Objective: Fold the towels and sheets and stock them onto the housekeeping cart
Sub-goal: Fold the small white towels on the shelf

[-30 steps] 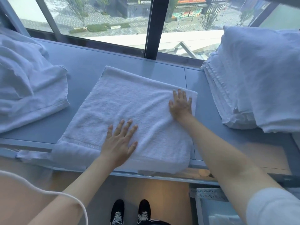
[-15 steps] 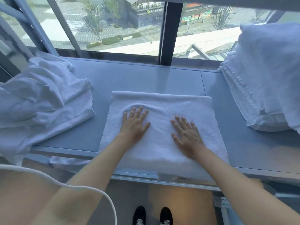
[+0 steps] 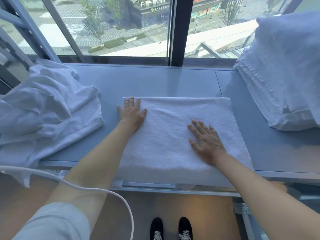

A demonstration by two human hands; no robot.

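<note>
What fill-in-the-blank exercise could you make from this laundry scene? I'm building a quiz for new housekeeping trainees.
1. Both hands lie flat on the folded ____ in the middle of the ledge.
2. The left hand rests at the towel's far ____ corner.
3. The neat stack of folded linens sits on the ____ side of the ledge.
4. The right hand has its fingers ____, gripping nothing.

Missing words: towel; left; right; spread
</note>
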